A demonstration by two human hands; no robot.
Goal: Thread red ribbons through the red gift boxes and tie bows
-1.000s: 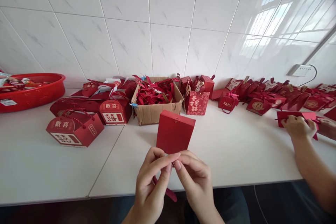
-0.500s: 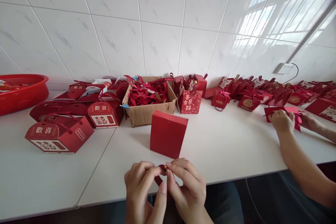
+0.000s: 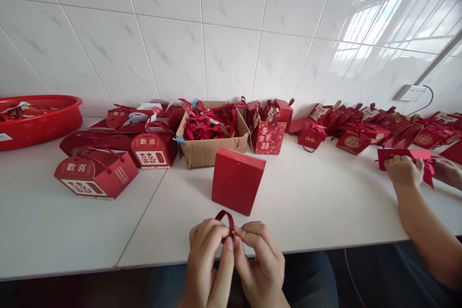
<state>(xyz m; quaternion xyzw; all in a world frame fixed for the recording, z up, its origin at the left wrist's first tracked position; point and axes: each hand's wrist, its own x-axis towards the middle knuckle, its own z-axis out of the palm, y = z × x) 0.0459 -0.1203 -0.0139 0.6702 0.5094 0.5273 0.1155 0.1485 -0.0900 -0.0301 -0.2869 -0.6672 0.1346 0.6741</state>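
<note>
Both hands, the left hand (image 3: pixel 207 255) and right hand (image 3: pixel 258 260), pinch a looped red ribbon (image 3: pixel 225 217) between closed fingertips. Just beyond them a plain red box (image 3: pixel 237 180) stands on the white table (image 3: pixel 317 202).

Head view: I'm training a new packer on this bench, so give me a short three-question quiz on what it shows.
1. True or false: both of the person's hands pinch the looped dark red ribbon.
2. Which stands directly beyond the hands: A) the plain red cardboard box, B) a round red plastic basin, C) a white wall socket?
3. What fills the open brown cardboard carton?

Key:
1. True: the left hand and right hand meet at the ribbon's base.
2. A.
3. A heap of red ribbons.
</note>
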